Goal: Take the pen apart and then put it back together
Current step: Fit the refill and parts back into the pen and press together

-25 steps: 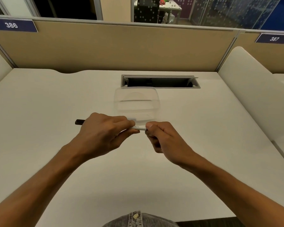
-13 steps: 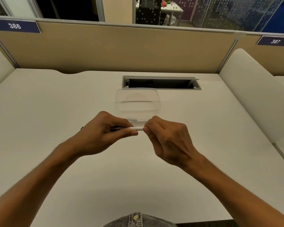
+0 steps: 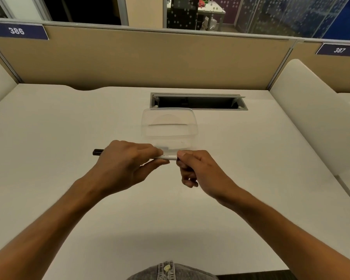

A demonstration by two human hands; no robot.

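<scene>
A white pen (image 3: 168, 157) with small printed lettering is held level above the desk, between both hands. My left hand (image 3: 125, 162) wraps its barrel, and the pen's black end (image 3: 97, 152) sticks out past that hand to the left. My right hand (image 3: 198, 168) pinches the pen's right end with thumb and forefinger; that tip is hidden inside the fingers. A short stretch of white barrel shows between the two hands.
A clear plastic container (image 3: 169, 126) stands on the white desk (image 3: 49, 148) just beyond the hands. Behind it is an open cable slot (image 3: 198, 102). Beige partitions (image 3: 141, 59) and a white side divider (image 3: 311, 118) ring the desk.
The right hand has rolled so its fingers now curl under the pen's end. The pen's black end shows again to the left of my left hand, after being hidden half a second ago.
</scene>
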